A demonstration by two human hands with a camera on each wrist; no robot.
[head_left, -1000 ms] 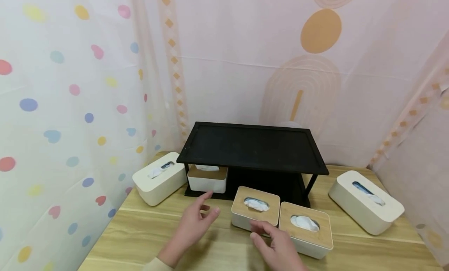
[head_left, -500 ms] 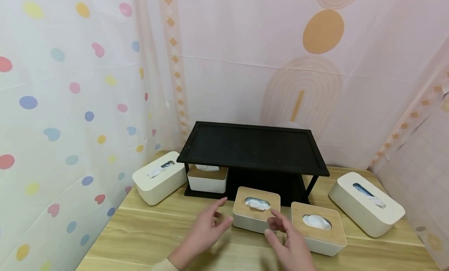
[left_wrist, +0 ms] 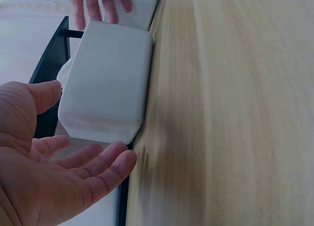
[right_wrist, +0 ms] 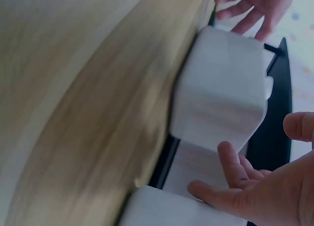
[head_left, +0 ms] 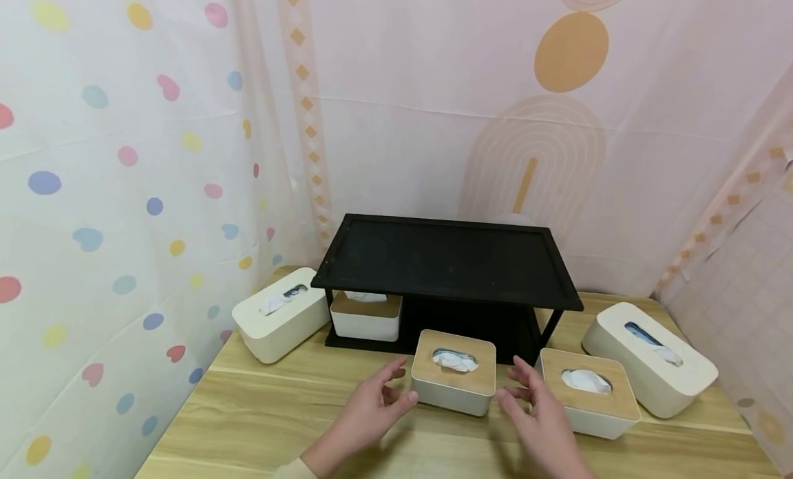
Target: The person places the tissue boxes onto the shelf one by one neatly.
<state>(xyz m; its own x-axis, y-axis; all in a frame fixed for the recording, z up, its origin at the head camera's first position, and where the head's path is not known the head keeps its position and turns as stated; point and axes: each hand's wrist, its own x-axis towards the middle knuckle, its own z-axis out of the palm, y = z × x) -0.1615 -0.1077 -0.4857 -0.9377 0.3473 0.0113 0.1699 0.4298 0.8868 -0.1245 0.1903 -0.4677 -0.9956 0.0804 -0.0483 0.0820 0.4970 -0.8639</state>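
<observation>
Taking the middle box [head_left: 455, 394] as the dial's centre, with twelve straight ahead, my left grip [head_left: 372, 407] is at eight o'clock, its fingers spread loosely and holding nothing. My right grip [head_left: 539, 420] is at four, also spread, in the space between that box and the right box [head_left: 591, 402]. The fingers of both are very near the middle box's sides; I cannot tell whether any touch.

The middle box sits upright on the counter [head_left: 266, 407], wooden lid up, with white tissue [head_left: 455, 360] in its slot. The right box lies at three o'clock, its near end turned toward four.

At twelve stands the black rack [head_left: 440, 262], with the rack box [head_left: 365, 325] inside at ten. The left long box [head_left: 279, 327] is between nine and ten, the right long box [head_left: 641, 362] near three, just beyond the right box.
</observation>
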